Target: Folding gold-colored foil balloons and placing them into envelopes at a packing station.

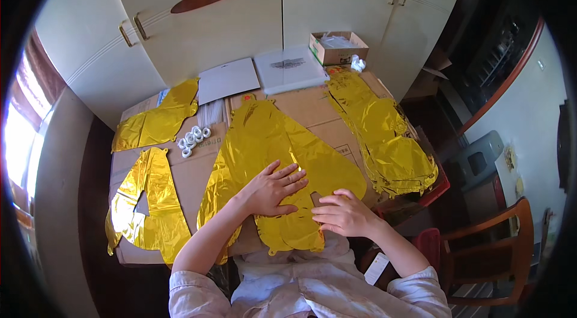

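A large flat gold foil balloon [258, 137] with small tabs on its edge lies in front of me, uninflated. My left hand [273, 189] rests palm down on its middle, fingers spread. Close to the balloon's lower right, my right hand [345, 214] touches the foil with its fingers stretched toward the left; its fingertips lie beside a small notch. Another gold foil balloon [157, 180] with a gap in its middle lies at the near left, and a further gold foil piece [162, 122] behind it. Several flat gold foil balloons [390, 149] are layered on the right.
Brown cardboard [312, 104] covers the table. Several small white rolls [194, 136] sit at the left, near a grey-white sheet [228, 80]. A flat white package [291, 71] and an open cardboard box [338, 47] stand at the back before cabinets. A wooden chair [522, 246] is at the right.
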